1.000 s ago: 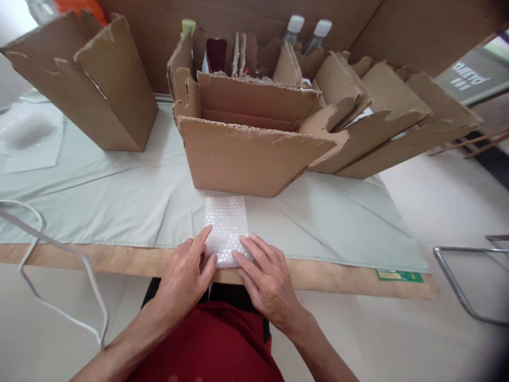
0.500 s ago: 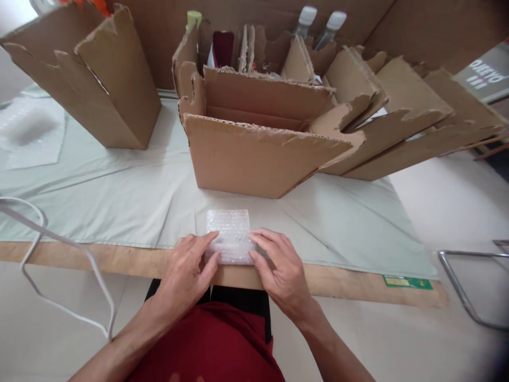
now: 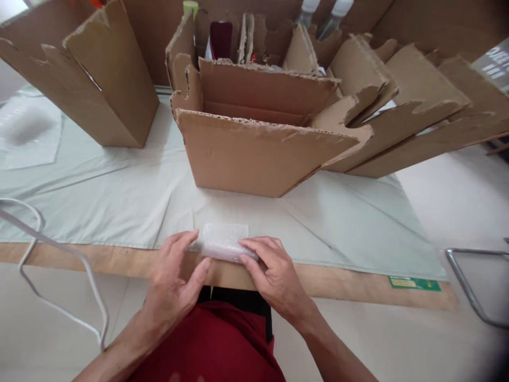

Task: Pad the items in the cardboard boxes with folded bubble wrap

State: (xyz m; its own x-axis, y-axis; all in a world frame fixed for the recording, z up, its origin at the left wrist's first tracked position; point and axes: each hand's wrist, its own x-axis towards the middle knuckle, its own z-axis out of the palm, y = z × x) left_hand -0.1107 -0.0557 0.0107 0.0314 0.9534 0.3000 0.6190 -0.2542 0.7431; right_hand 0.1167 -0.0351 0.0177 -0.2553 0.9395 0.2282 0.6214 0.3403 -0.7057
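A small piece of clear bubble wrap point(image 3: 222, 237), its near side rolled or folded over, lies at the front edge of the cloth-covered table point(image 3: 131, 196). My right hand point(image 3: 274, 273) pinches the right end of its thicker near part between thumb and fingers. To the left, my left hand point(image 3: 175, 273) is open, thumb and fingers apart, just off the wrap's left end. Whether anything is inside the wrap cannot be made out.
Torn-topped cardboard boxes point(image 3: 254, 154) stand in a row behind the wrap. Another tall carton point(image 3: 115, 90) is at left, beside more bubble wrap point(image 3: 29, 130). A white cable point(image 3: 59, 241) loops at the left edge. Bottles point(image 3: 336, 18) show at the back.
My left hand has let go of the bubble wrap and moved left, opening. My right hand has shifted slightly left, and the wrap is now folded shorter and tilted.
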